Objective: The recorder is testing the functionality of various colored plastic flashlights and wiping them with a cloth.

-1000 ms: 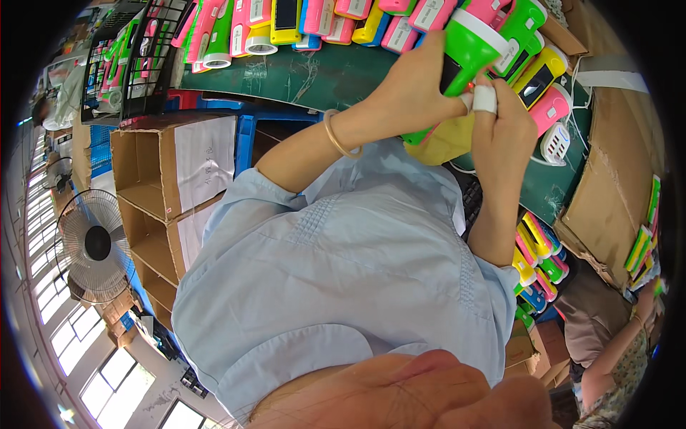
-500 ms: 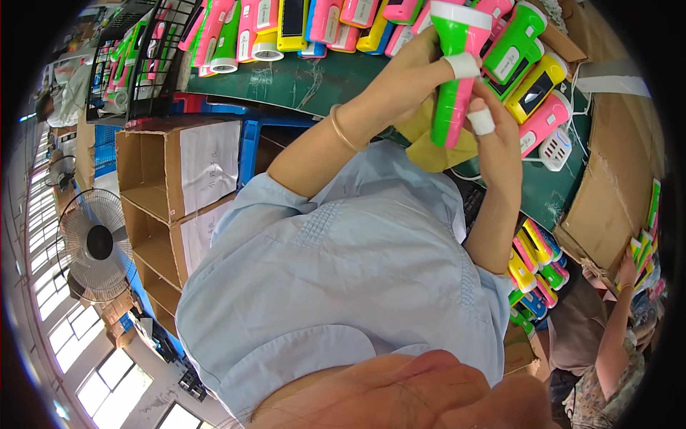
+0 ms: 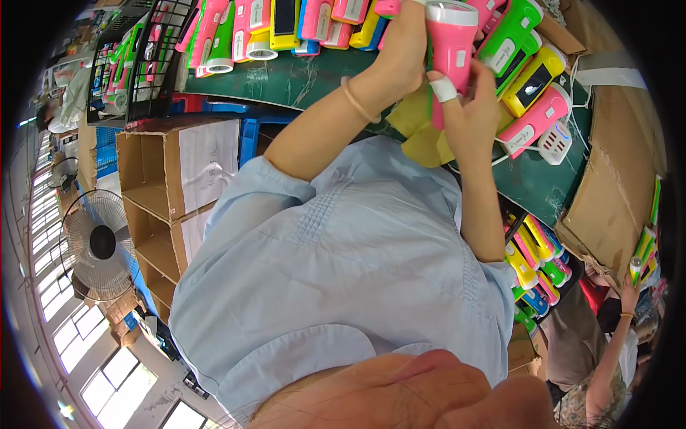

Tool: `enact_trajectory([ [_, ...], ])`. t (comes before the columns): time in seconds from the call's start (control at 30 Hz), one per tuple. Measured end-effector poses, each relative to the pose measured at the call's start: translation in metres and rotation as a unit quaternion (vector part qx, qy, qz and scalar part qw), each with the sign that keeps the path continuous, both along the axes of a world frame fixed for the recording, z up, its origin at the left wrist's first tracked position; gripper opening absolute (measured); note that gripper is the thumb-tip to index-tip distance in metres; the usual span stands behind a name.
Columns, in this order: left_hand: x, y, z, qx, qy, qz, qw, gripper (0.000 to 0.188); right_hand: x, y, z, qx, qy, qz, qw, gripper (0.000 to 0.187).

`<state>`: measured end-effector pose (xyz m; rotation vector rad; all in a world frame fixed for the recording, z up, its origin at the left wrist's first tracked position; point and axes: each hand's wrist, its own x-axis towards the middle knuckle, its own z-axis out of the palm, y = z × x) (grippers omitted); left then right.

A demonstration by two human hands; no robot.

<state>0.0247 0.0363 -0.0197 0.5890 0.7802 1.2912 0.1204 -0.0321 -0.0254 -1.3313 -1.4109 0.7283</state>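
Green table [image 3: 268,84] beneath our grip: our right hand [image 3: 474,113] clasps a pink torch [image 3: 451,44] by its handle [image 3: 454,68]; whether our left hand [image 3: 407,46], alongside, holds too is unclear. Likely light, stiff, slick; best held mid-handle.

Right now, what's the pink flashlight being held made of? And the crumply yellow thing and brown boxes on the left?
Pink flashlight: probably hard plastic, smooth and softly shiny.
Yellow thing: perhaps cloth, dull, with limp folds.
Brown boxes: likely cardboard, matte, with bare cut edges.
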Motion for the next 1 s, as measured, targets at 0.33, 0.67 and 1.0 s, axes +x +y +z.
enact_trajectory([
  [0.33,0.000,-0.015,0.015,0.026,-0.032,-0.024,0.999,0.061,0.021,-0.009,0.000,-0.090,0.139,0.079,0.983,0.041],
  [0.67,0.002,-0.018,0.036,-0.083,-0.076,-0.105,0.988,0.067,0.032,-0.006,-0.012,-0.244,0.302,0.244,0.888,0.052],
  [1.0,0.002,0.009,0.037,0.033,0.084,-0.158,0.983,0.053,0.058,-0.006,-0.022,-0.235,0.507,0.141,0.817,0.045],
])
